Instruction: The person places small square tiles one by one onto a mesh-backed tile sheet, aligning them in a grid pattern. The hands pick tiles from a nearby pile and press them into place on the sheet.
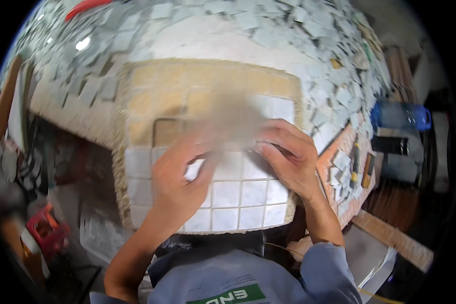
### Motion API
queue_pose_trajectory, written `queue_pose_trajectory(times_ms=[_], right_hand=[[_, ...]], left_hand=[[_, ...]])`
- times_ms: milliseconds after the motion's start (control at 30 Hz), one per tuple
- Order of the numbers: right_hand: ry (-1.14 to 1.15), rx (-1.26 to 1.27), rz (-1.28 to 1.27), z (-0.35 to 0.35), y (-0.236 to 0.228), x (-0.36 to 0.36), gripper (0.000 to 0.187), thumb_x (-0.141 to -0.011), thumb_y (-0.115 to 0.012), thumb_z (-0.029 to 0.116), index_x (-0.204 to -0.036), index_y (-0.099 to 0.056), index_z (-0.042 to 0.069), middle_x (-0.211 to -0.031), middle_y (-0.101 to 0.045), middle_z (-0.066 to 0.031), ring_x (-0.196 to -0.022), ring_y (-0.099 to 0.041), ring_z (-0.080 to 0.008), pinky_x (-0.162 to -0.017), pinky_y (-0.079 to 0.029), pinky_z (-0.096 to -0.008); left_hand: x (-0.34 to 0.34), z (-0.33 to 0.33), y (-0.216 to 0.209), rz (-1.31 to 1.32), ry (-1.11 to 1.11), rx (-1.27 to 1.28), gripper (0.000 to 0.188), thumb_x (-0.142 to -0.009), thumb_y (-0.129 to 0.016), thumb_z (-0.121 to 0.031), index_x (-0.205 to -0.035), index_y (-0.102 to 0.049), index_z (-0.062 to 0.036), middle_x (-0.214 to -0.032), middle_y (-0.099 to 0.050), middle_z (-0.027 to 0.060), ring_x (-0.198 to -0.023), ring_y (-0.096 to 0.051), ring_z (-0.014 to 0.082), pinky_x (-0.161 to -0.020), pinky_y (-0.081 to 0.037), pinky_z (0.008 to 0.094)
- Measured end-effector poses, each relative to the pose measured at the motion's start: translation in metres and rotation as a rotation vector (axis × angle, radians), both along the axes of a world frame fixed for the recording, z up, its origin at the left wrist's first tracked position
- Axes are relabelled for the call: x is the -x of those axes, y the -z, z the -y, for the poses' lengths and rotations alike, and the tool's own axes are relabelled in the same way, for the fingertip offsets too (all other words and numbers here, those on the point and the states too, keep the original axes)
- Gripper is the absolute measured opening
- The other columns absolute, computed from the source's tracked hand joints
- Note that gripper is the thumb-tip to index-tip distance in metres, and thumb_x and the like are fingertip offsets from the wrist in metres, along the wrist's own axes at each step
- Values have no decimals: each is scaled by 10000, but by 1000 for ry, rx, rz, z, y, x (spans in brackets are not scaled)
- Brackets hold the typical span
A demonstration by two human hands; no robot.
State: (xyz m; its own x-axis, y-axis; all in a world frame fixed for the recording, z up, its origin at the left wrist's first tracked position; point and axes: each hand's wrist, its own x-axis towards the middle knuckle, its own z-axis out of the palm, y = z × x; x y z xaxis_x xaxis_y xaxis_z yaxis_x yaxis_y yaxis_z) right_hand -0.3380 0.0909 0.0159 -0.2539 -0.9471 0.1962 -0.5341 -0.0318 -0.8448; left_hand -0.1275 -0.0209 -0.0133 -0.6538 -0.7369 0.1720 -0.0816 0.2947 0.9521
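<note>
A square board (117,177) with a raised grid lies before me. White square tiles (225,219) fill its near rows and part of its right side; the far and left cells show a tan base. Above the board, a greyish piece (235,119) is smeared by motion between my hands, so its kind cannot be told. My left hand (180,164) curls at its lower left side, fingertips partly lost in the blur. On the other side my right hand (289,157) is closed, thumb and fingers bent toward the piece. A dark square outline (168,133) surrounds one tan cell.
Heaps of loose pale tiles (268,35) spread over the table's far and right sides. A red object (86,7) lies at the far left. Right of the board are a yellow-and-black tool (354,164), a blue translucent bottle (403,115) and a wooden strip (392,239).
</note>
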Motion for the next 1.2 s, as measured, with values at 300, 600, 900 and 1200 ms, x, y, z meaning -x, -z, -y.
queue_pose_trajectory(times_ms=[300,600,900,1200], right_hand=[[732,-136,143,-43,-1,119,192,-1000,-684,123,-1077,-754,-38,-757,-690,-30,-639,-595,-69,-597,-482,-231],[544,-593,-436,-29,7,146,196,-889,-719,164,-989,-789,11,-800,-736,-160,-698,-703,-299,-727,-560,-408],[557,-125,-716,63,8,205,643,-845,-803,238,-1425,-578,72,-1490,-511,-241,-1260,-576,-427,-963,-533,-493],[525,-201,-946,144,24,252,739,-877,-755,207,-1548,-445,192,-1548,-443,-195,-1319,-518,-476,-1007,-540,-540]], left_hand=[[6,5,-5,39,-110,-28,441,-890,-703,103,-1320,-666,11,-1034,-736,131,-904,-722,182,-824,-570,295],[17,12,-8,166,-5,36,360,-896,-685,99,-1244,-699,10,-1009,-723,130,-868,-717,179,-792,-569,277],[69,67,-33,180,31,213,344,-924,-700,36,-1266,-692,-1,-1025,-728,119,-893,-704,160,-810,-552,267],[190,131,2,140,163,238,350,-944,-659,-11,-1294,-664,9,-993,-755,113,-835,-684,124,-742,-535,269]])
